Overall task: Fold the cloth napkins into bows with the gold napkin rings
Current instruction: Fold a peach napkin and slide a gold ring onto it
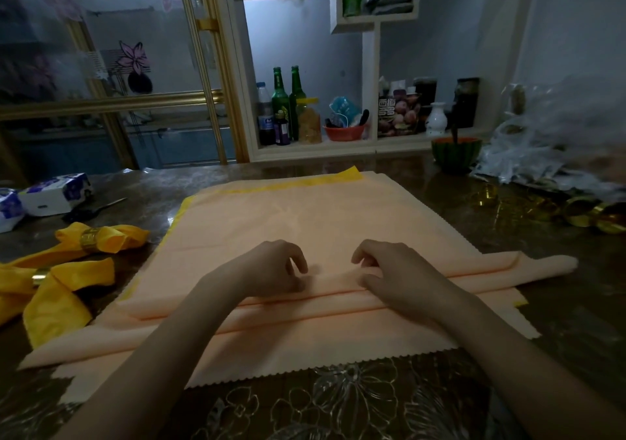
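Head view: the napkin (321, 307), folded into a long strip, lies across the table (559, 311) centre on a flat stack (305, 216). The left hand (271, 270) and right hand (389, 270) pinch its middle fold with curled fingers. The cloth is judged soft, light and prone to unfolding; grip mid-strip. Rings (582, 217) lie at the right edge.

Two hands: left hand (274, 272), right hand (389, 275). Two yellow bows (111, 241), one gold ring (88, 239) each. Two green bottles (280, 96). Two tissue packs (56, 194). At right, loose rings (582, 216): count unclear.
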Available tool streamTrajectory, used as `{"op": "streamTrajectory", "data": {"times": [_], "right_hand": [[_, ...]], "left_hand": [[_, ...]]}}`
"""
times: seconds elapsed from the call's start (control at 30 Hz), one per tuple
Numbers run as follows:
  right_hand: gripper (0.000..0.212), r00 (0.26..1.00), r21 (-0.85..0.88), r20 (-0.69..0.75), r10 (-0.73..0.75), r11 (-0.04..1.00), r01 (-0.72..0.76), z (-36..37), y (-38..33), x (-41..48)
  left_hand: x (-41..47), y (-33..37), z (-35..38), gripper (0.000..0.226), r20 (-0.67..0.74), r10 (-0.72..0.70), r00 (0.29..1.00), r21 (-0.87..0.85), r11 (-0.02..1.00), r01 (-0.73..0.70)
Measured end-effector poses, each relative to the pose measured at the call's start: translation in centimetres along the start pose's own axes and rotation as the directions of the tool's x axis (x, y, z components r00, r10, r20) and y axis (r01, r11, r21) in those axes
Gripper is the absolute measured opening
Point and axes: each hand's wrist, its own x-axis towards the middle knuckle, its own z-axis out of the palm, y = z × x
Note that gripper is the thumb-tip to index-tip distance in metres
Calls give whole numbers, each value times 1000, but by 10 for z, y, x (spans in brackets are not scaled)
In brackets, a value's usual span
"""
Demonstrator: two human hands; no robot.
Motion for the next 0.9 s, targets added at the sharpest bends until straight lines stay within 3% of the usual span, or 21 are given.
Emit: {"op": "streamTrajectory", "data": {"times": [0.17, 0.27, 0.5, 0.53, 0.6, 0.7, 0.8, 0.9], "right_hand": [[16, 998, -41, -18, -64, 997, 63, 1, -6, -4], [23, 997, -47, 16, -78, 996, 79, 2, -9, -6], [14, 966, 22, 259, -18, 1000, 13, -7, -4, 0], [7, 973, 72, 229, -21, 997, 5, -8, -3, 0], [14, 994, 137, 109, -2, 990, -13, -6, 1, 4], [11, 999, 12, -34, 29, 1000, -28, -1, 9, 6], [45, 990, -98, 87, 114, 990, -106, 4, 14, 3], [60, 975, -279, 177, 135, 957, -82, 4, 12, 3]], "left_hand": [[-11, 14, 1, 33, 2, 68, 998, 81, 994, -67], [-17, 25, 4, 31, 23, 94, 995, 77, 992, -96], [-21, 34, 13, 32, -23, 87, 996, 199, 977, -81], [-21, 35, 15, 31, -29, 96, 995, 210, 974, -88], [-21, 39, 17, 24, -36, 107, 994, 224, 970, -97], [-21, 43, 19, 17, -10, 102, 995, 237, 967, -97], [-23, 44, 20, 20, 89, 62, 994, 218, 973, -81], [-23, 45, 14, 35, 179, 18, 984, 147, 988, -45]]}}
